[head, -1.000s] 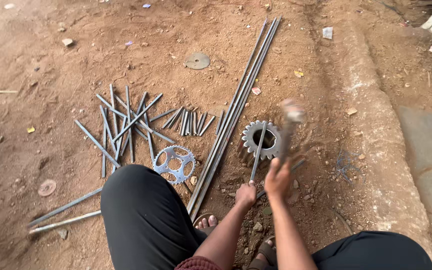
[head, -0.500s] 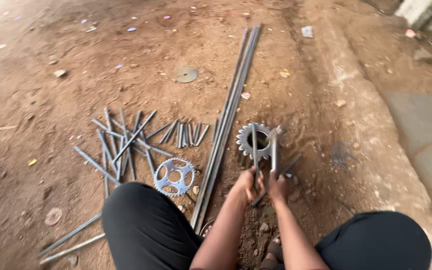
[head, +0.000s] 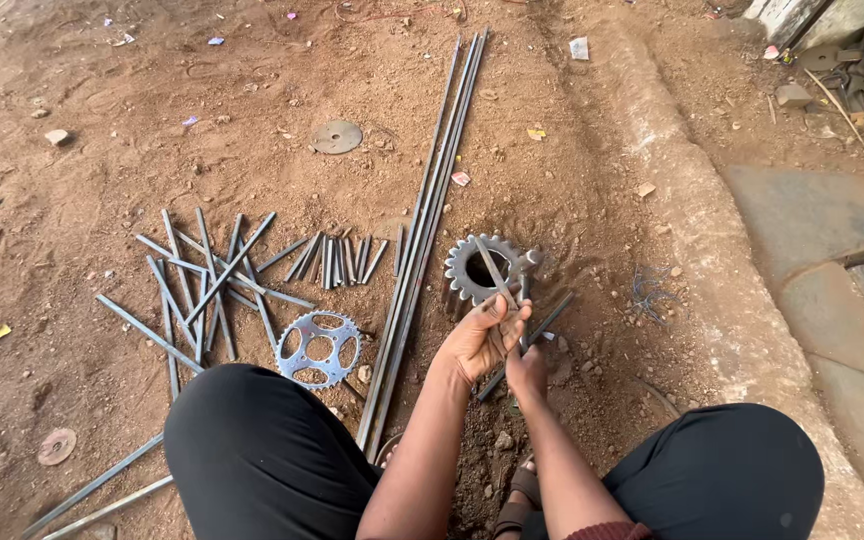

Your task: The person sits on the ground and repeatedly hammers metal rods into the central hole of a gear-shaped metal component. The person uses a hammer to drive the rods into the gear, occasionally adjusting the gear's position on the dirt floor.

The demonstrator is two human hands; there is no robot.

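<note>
A thick toothed gear [head: 464,268] lies flat on the dirt in front of me. My left hand [head: 477,342] pinches a short steel rod [head: 493,276] that slants across the gear's hole. My right hand [head: 527,372] sits just behind the left one and grips a hammer handle. The hammer head [head: 532,259] rests low at the gear's right edge, close to the rod. Another short rod [head: 555,311] lies slanted on the soil under my hands.
Long steel rods [head: 432,200] run from my left knee to the far ground. To the left lie a flat sprocket [head: 319,348], scattered cut rods [head: 207,280], a row of short pieces [head: 337,260] and a round disc [head: 337,137]. A stone kerb [head: 692,190] borders the right.
The hammer was raised and blurred a second ago. It has since come down beside the rod at the gear. My left hand has kept the rod on the gear.
</note>
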